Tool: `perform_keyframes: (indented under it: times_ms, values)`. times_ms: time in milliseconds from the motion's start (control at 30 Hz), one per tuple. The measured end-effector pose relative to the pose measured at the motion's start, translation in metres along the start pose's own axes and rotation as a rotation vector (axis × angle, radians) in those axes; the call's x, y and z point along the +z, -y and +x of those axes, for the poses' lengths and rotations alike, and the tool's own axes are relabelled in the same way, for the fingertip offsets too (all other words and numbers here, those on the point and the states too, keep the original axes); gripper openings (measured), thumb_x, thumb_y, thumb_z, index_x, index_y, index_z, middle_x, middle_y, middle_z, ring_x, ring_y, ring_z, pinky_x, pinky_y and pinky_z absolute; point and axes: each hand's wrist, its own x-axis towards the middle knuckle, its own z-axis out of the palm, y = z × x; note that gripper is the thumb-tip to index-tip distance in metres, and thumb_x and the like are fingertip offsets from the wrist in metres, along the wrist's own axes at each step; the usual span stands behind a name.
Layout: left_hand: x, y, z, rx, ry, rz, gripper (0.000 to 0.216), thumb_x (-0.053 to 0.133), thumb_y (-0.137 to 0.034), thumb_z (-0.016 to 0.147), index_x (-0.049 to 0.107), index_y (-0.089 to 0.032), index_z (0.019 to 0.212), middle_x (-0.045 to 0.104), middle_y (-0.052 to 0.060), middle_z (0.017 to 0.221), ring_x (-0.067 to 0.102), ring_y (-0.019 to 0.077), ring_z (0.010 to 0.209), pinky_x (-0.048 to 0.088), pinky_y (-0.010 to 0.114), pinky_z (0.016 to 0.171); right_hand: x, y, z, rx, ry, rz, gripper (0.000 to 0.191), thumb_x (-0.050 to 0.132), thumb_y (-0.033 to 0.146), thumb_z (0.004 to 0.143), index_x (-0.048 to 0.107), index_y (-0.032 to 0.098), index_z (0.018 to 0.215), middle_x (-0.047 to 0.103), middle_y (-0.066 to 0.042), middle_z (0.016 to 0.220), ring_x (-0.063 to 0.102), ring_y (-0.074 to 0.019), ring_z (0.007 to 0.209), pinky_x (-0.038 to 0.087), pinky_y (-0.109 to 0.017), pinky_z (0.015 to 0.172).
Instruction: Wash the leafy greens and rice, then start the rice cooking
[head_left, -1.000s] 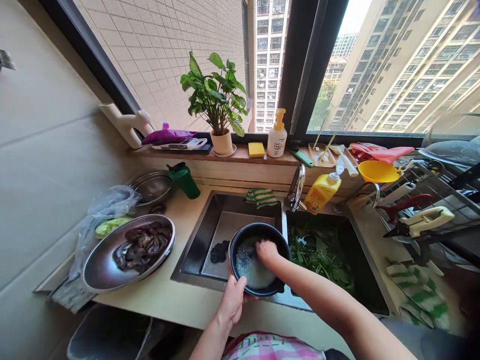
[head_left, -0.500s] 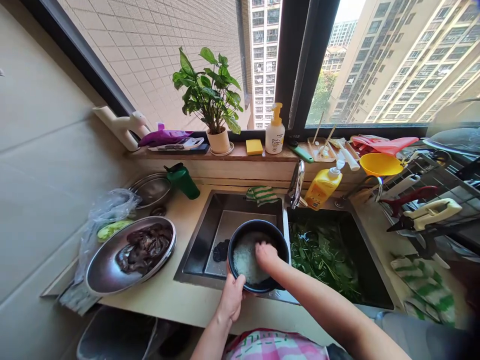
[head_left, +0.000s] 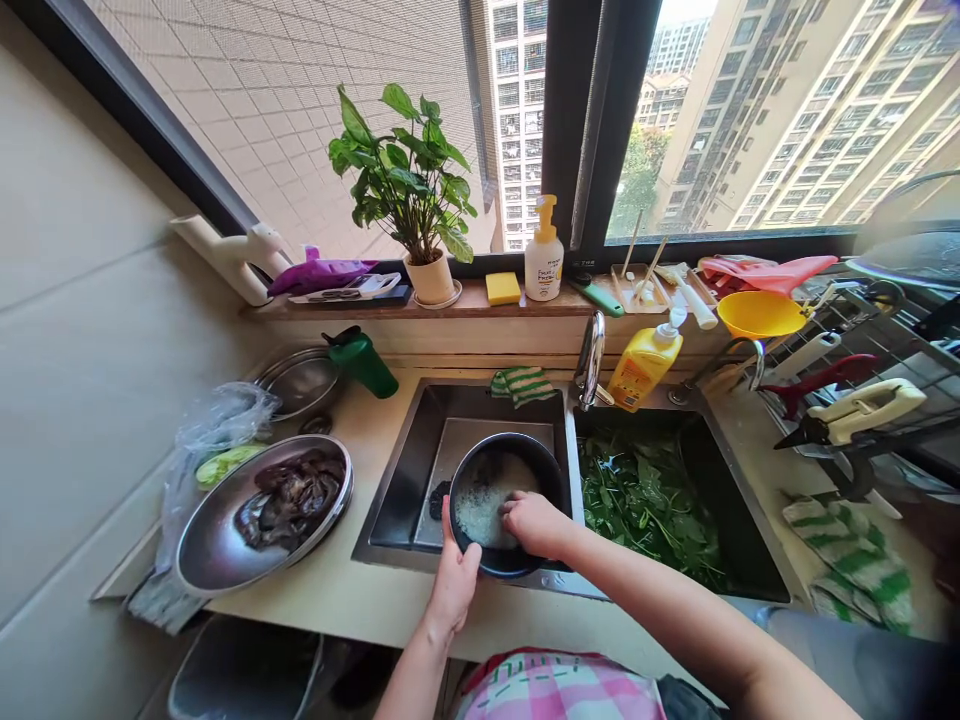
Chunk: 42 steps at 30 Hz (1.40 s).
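Observation:
A dark round pot (head_left: 555, 470) is held tilted over the left sink basin. Inside it, pale grains that look like rice (head_left: 480, 515) lie in cloudy water. My left hand (head_left: 455, 580) grips the pot's lower left side, thumb at the rim and fingers along the outer wall. Curled fingers of my right hand (head_left: 531, 522) reach into the pot and close on the rice; their tips are partly hidden.
The right basin holds leafy greens (head_left: 645, 500) in water. A faucet (head_left: 592, 360) rises between the basins, beside a yellow soap bottle (head_left: 645, 365). A metal bowl (head_left: 210, 545) of dark, wet food stands left. A striped cloth (head_left: 523, 386) hangs at the back rim.
My right hand has shifted slightly left and down within the pot. The pot has moved a little left, and my left hand sits further round its side. The view has shifted slightly.

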Motion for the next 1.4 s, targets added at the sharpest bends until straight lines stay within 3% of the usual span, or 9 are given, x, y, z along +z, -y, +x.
perform_keyframes:
  times_ms: [133, 333, 433, 600, 700, 767, 933, 1100, 1400]
  values:
    - [-0.003, -0.002, 0.004, 0.042, -0.024, 0.043, 0.087, 0.053, -0.016, 0.073, 0.011, -0.022, 0.149, 0.038, 0.009, 0.148, 0.044, 0.0231, 0.129, 0.04, 0.037, 0.105, -0.005, -0.017, -0.002, 0.057, 0.053, -0.113, 0.02, 0.053, 0.009, 0.076, 0.07, 0.011, 0.084, 0.07, -0.014, 0.087, 0.062, -0.0234, 0.083, 0.044, -0.031, 0.071]
    - [-0.004, -0.01, 0.007, 0.082, -0.023, 0.093, 0.089, 0.053, -0.015, 0.073, 0.008, -0.026, 0.149, 0.036, 0.007, 0.15, 0.048, 0.0229, 0.126, 0.045, 0.04, 0.101, -0.007, -0.019, 0.006, 0.168, -0.113, -0.093, 0.027, 0.041, 0.012, 0.086, 0.069, 0.011, 0.087, 0.065, -0.016, 0.099, 0.059, -0.0245, 0.09, 0.045, -0.033, 0.075]
    - [-0.003, -0.014, 0.009, 0.127, -0.042, 0.164, 0.086, 0.048, -0.011, 0.074, 0.009, -0.026, 0.149, 0.027, 0.004, 0.154, 0.037, 0.0218, 0.135, 0.036, 0.039, 0.108, -0.003, -0.013, 0.004, 0.185, -0.171, 0.006, 0.028, 0.041, 0.009, 0.084, 0.068, 0.013, 0.089, 0.065, -0.015, 0.102, 0.059, -0.0227, 0.092, 0.046, -0.032, 0.077]
    - [-0.006, -0.019, 0.013, 0.225, -0.097, 0.282, 0.082, 0.043, -0.008, 0.075, 0.009, -0.02, 0.149, 0.011, 0.002, 0.158, 0.012, 0.0161, 0.144, 0.008, 0.032, 0.117, 0.019, -0.016, -0.011, 0.308, -0.595, 0.583, 0.027, 0.041, 0.018, 0.087, 0.066, 0.02, 0.096, 0.067, -0.008, 0.098, 0.06, -0.0192, 0.092, 0.048, -0.032, 0.083]
    - [-0.009, -0.023, 0.013, 0.245, -0.101, 0.297, 0.082, 0.041, -0.008, 0.076, 0.006, -0.02, 0.149, 0.008, 0.003, 0.159, 0.01, 0.0154, 0.144, 0.007, 0.032, 0.117, 0.037, -0.022, -0.019, 0.534, -0.889, 1.026, 0.024, 0.047, 0.033, 0.084, 0.063, 0.021, 0.097, 0.066, -0.007, 0.096, 0.061, -0.02, 0.087, 0.051, -0.036, 0.08]
    - [-0.011, -0.025, 0.013, 0.241, -0.107, 0.307, 0.082, 0.041, -0.008, 0.077, 0.005, -0.021, 0.149, 0.009, 0.003, 0.159, 0.012, 0.0158, 0.144, 0.009, 0.032, 0.117, 0.047, -0.022, -0.022, 0.678, -0.945, 1.33, 0.029, 0.051, 0.036, 0.078, 0.06, 0.02, 0.101, 0.064, -0.007, 0.095, 0.061, -0.0192, 0.081, 0.052, -0.036, 0.076]
    - [-0.013, -0.031, 0.011, 0.268, -0.135, 0.378, 0.079, 0.041, -0.01, 0.079, 0.006, -0.021, 0.149, 0.01, 0.003, 0.158, 0.011, 0.0176, 0.144, 0.008, 0.036, 0.118, 0.054, -0.007, -0.017, 0.687, -0.677, 1.941, 0.049, 0.052, 0.019, 0.057, 0.056, 0.021, 0.106, 0.064, -0.003, 0.094, 0.061, -0.0138, 0.077, 0.05, -0.03, 0.076]
    - [-0.008, -0.033, 0.008, 0.298, -0.143, 0.43, 0.078, 0.041, -0.009, 0.078, 0.011, -0.022, 0.149, 0.012, 0.003, 0.158, 0.008, 0.0208, 0.144, 0.008, 0.04, 0.118, 0.047, 0.01, -0.01, 0.568, -0.498, 2.036, 0.054, 0.049, 0.012, 0.049, 0.056, 0.024, 0.101, 0.063, 0.003, 0.09, 0.056, -0.0092, 0.068, 0.048, -0.027, 0.072]
    - [0.001, -0.037, 0.002, 0.277, -0.143, 0.497, 0.077, 0.04, -0.011, 0.079, 0.01, -0.024, 0.149, 0.007, 0.001, 0.159, -0.004, 0.0191, 0.144, 0.008, 0.042, 0.117, 0.038, 0.012, -0.008, 0.472, -0.485, 2.116, 0.064, 0.049, 0.011, 0.046, 0.05, 0.027, 0.108, 0.063, 0.002, 0.092, 0.058, -0.0122, 0.071, 0.048, -0.028, 0.069]
